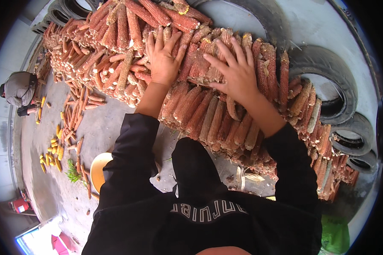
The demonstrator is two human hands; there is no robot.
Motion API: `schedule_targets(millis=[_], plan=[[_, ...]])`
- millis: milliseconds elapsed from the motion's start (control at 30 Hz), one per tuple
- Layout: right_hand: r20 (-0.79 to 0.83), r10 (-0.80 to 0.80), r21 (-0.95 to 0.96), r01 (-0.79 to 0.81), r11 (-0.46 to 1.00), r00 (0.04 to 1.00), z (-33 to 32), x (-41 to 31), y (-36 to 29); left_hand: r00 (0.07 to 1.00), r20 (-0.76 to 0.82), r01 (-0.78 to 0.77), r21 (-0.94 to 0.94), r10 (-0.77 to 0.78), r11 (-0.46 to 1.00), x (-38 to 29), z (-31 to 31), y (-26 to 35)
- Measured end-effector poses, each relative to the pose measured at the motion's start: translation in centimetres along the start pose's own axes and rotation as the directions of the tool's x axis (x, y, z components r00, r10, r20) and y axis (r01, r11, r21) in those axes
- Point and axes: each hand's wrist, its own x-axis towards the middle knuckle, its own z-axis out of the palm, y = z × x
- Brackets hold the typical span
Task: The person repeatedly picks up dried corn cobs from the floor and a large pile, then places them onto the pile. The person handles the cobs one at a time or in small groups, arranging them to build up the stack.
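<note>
A long stack of reddish bare corn cobs [191,111] runs across the floor before me, its cobs laid side by side in layers. My left hand [164,62] rests with spread fingers on the upper cobs near the middle of the stack. To its right, my right hand [236,73] lies over more cobs with its fingers apart, and neither hand is closed around one. A heap of loose cobs [134,19] tops the stack just beyond my left hand. The cobs under both palms are partly hidden.
Tyres [322,60] lean behind the stack. Yellow corn ears [52,154] and loose cobs [75,114] lie on the floor at left, near green leaves [72,172] and a yellow basin [99,169]. A person [19,89] bends at far left. Dry husks [247,177] lie near my leg.
</note>
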Motion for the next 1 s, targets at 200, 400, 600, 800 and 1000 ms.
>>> schedule_targets(millis=[200, 400, 600, 800, 1000], plan=[[0.235, 0.195, 0.051, -0.213, 0.976, 0.952, 3.1, 5.4, 4.5, 0.997, -0.056, -0.050, 0.040, 0.052, 0.998, 1.7, 2.0, -1.2], [0.106, 0.250, -0.058, -0.245, 0.968, 0.962, 5.9, 7.5, 7.5, 0.999, -0.022, -0.037, 0.011, 0.037, 0.999, 1.8, 0.9, -0.9], [0.079, 0.206, -0.032, -0.204, 0.979, 0.975, 6.6, 7.2, 8.1, 0.998, 0.057, 0.002, -0.037, 0.000, 0.999, 0.7, -2.6, 0.2], [0.074, 0.182, 0.025, -0.184, 0.983, 0.981, 2.0, 6.1, 6.1, 0.970, 0.192, -0.135, -0.067, 0.146, 0.989, -3.0, -3.2, 4.3], [0.223, 0.046, 0.001, -0.047, 0.999, 0.974, -0.7, 1.3, 4.1, 0.971, 0.218, -0.110, 0.061, 0.095, 0.992, -1.8, 1.2, 4.7]])
